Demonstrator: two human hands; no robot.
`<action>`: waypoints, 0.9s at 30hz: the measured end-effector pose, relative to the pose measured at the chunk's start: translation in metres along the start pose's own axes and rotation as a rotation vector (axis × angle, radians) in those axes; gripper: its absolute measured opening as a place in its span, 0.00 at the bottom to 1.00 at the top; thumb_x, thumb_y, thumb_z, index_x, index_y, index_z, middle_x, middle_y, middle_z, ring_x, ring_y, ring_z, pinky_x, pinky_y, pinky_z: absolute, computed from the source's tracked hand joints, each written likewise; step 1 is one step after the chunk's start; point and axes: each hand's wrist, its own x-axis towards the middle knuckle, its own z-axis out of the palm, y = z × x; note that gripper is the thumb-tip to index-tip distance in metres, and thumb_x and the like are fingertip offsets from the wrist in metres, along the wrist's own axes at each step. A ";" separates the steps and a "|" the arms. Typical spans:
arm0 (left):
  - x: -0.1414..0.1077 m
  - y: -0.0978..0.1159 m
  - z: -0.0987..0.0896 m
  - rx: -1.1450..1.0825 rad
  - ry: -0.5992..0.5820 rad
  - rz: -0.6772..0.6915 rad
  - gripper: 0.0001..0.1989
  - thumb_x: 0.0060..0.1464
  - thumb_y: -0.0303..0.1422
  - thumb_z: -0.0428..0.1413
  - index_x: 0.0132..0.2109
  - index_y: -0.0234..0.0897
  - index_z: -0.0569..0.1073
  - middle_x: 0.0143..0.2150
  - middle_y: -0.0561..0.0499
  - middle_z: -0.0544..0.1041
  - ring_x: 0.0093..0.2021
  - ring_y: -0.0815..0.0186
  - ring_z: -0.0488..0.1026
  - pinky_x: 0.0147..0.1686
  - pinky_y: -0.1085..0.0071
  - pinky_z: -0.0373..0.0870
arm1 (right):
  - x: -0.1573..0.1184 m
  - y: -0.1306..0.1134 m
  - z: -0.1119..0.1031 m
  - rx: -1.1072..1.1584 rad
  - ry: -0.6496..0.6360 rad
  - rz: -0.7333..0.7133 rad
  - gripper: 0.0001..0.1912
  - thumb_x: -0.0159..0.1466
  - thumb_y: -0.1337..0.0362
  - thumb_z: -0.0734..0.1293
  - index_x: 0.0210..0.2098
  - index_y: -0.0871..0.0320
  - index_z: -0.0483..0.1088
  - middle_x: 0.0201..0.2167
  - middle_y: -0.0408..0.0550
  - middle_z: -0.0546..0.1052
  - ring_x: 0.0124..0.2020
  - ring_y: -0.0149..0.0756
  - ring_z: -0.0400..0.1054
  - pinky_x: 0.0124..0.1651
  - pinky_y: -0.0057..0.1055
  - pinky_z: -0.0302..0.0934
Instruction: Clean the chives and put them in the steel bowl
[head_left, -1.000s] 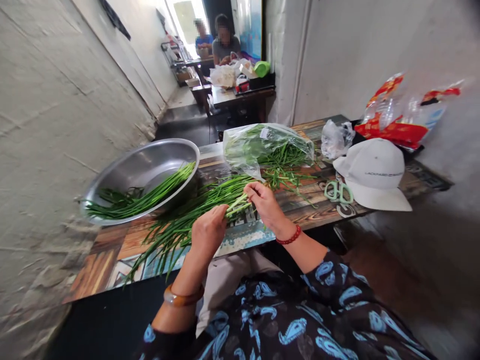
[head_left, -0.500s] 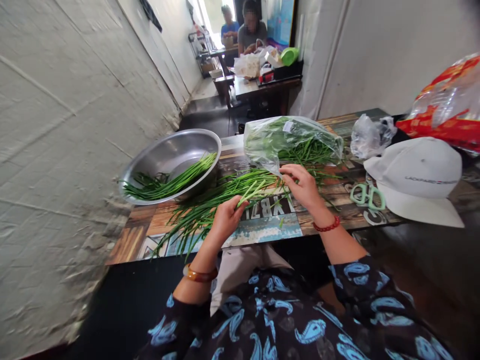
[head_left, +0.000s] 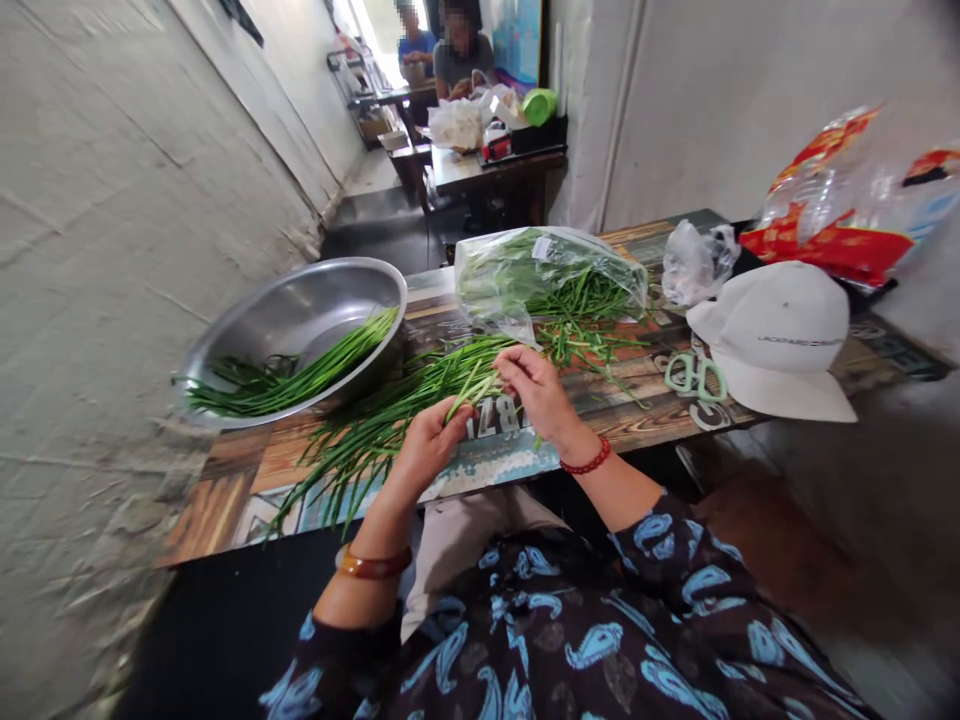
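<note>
My left hand (head_left: 429, 448) is closed around a few garlic chives (head_left: 471, 384), their pale ends pointing up and right. At those pale ends my right hand (head_left: 538, 392) is pinched, its fingertips touching the stalks. Beneath and left of both hands, a loose pile of garlic chives (head_left: 341, 445) spreads over the table, leaves hanging past the front edge. Torn bits and trimmings (head_left: 581, 342) lie right of my right hand. A steel basin (head_left: 281, 310) on the left holds a bunch of chives (head_left: 330, 365). Behind my hands lies a clear plastic bag (head_left: 487, 275) with more chives inside.
On the right of the wood-patterned table (head_left: 480, 465) are green-handled scissors (head_left: 696, 377), a white cap (head_left: 787, 320), a crumpled plastic bag (head_left: 697, 262) and a red-and-clear package (head_left: 832, 215). A wall stands close on the left. Two people sit at tables farther back.
My right hand has moved left from beside the plastic bag to the pale ends of the chives in my left hand. The whole view has shifted slightly to the right.
</note>
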 end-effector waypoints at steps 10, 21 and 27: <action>-0.008 0.000 0.001 -0.080 -0.008 -0.018 0.20 0.61 0.48 0.49 0.34 0.34 0.71 0.22 0.58 0.57 0.24 0.71 0.53 0.25 0.74 0.52 | 0.001 -0.005 -0.028 0.001 0.175 -0.037 0.19 0.65 0.48 0.63 0.26 0.55 0.66 0.23 0.40 0.66 0.23 0.28 0.60 0.26 0.26 0.57; -0.009 -0.008 0.008 0.218 -0.089 0.137 0.20 0.65 0.42 0.44 0.34 0.35 0.71 0.27 0.53 0.67 0.30 0.67 0.64 0.33 0.73 0.60 | -0.018 -0.014 -0.005 -0.570 -0.044 -0.351 0.14 0.66 0.53 0.64 0.30 0.54 0.74 0.31 0.45 0.79 0.36 0.36 0.71 0.45 0.35 0.64; -0.018 -0.020 0.011 0.527 0.029 0.044 0.14 0.64 0.39 0.46 0.32 0.39 0.69 0.28 0.52 0.70 0.30 0.65 0.66 0.32 0.72 0.57 | -0.005 -0.002 -0.028 -0.292 0.375 -0.197 0.19 0.68 0.49 0.59 0.28 0.55 0.66 0.24 0.41 0.68 0.26 0.31 0.63 0.33 0.29 0.60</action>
